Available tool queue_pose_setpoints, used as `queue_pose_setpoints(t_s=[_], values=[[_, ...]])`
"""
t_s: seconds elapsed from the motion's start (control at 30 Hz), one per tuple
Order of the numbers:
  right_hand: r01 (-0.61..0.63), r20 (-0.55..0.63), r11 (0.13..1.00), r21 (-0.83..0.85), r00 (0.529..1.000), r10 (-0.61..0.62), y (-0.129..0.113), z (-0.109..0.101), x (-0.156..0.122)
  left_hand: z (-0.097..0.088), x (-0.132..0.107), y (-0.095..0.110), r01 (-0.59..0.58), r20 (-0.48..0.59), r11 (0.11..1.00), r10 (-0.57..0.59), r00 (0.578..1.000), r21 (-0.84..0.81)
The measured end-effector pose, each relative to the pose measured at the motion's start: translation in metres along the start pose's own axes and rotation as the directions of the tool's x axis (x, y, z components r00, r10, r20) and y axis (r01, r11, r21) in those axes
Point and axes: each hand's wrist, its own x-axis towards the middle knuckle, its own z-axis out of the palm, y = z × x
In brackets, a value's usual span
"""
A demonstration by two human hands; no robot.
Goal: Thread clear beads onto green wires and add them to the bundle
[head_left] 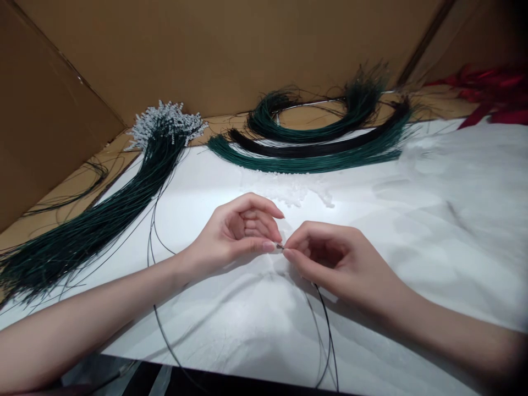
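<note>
My left hand and my right hand meet fingertip to fingertip over a white sheet. Both are closed in a pinch. Between the pinched tips sits a tiny dark wire end or bead, too small to name surely. A thin dark green wire runs down from my right hand to the near edge. Another thin wire loops past my left wrist. A small heap of clear beads lies just beyond my hands.
A long bundle of green wires with white beaded tips lies at the left. Curved bundles of green and black wires lie at the back. Red leaf-like pieces sit at the far right. Brown cardboard walls stand behind.
</note>
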Motion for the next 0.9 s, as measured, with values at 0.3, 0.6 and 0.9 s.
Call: queue_pose_setpoints(t_s=[0.3,0.6,0.9], values=[[0.019,-0.016,0.999,-0.028,1.000,-0.019,-0.0011,-0.0007,0.0000,0.0000,-0.0006,-0.0001,0.004,-0.013,1.000,-0.004,1.000,0.018],[0.009,0.003,1.000,-0.013,1.000,-0.009,-0.0006,-0.0006,-0.0008,0.0003,-0.0002,-0.0008,-0.010,-0.017,0.998,0.011,1.000,0.060],[0.017,0.006,1.000,-0.020,1.000,-0.017,-0.0002,0.0005,0.0001,0.0000,-0.0009,0.0005,-0.029,0.004,0.997,0.028,1.000,0.070]])
